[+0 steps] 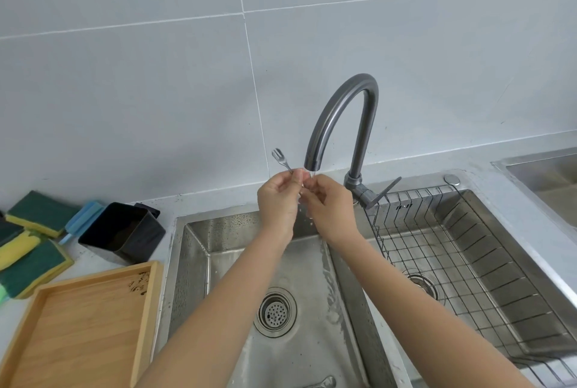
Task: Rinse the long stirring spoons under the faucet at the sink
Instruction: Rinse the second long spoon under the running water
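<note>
Left hand (278,200): raised at the centre of the frame, just under the faucet outlet; fingers curled, pinching the thin handle of a small metal fork (281,160).
Fork: tined end points up and to the left, above the left hand; the lower handle is hidden between the two hands.
Right hand (331,206): touching the left hand under the spout, fingers curled toward the same handle; whether it actually grips it cannot be told.
Faucet (343,125): dark grey, arched, mounted behind the divider of the sink; its outlet sits directly above the fingers, and water runs over them.
Sink (193,262): steel, two basins; the left basin, lower centre, is wet, with a round strainer drain (274,312).
Utensil in basin (324,383): a metal piece at the bottom edge of the frame, too cropped to identify.
Wire rack (443,250): sits in the right basin, at the right of the frame.
Wooden tray (78,331): lower left, on the counter beside the sink.
Black container (125,231): behind the tray, tipped on its side.
Sponges (34,240): green and yellow, at the far left edge.
</note>
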